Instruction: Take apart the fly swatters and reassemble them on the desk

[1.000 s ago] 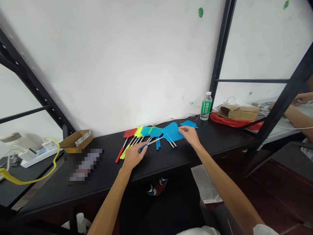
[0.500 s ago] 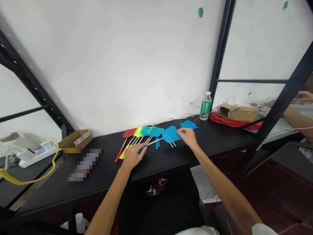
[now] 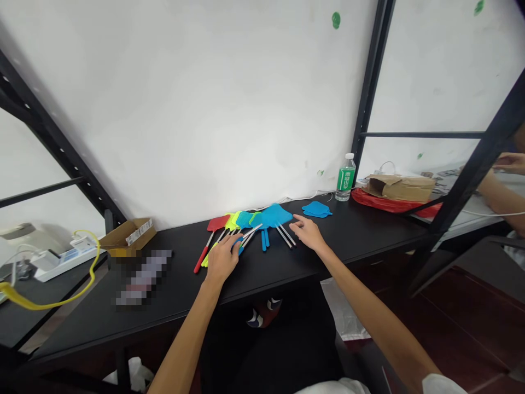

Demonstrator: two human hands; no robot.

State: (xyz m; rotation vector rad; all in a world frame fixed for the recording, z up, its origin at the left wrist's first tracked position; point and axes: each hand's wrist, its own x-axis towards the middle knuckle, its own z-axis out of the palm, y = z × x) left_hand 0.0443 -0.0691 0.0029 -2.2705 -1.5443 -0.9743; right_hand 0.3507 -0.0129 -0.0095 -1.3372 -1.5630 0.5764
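The left hand point(image 3: 223, 258) grips a blue-handled rod point(image 3: 251, 232), left of the blue fly-swatter head point(image 3: 277, 214) — right hand point(image 3: 308, 232), released, just right of it.

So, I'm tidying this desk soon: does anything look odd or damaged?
The blue fly swatter heads near the water bottle show no rods attached, unlike the red fly swatter. They look unassembled or detached; I see no spill.
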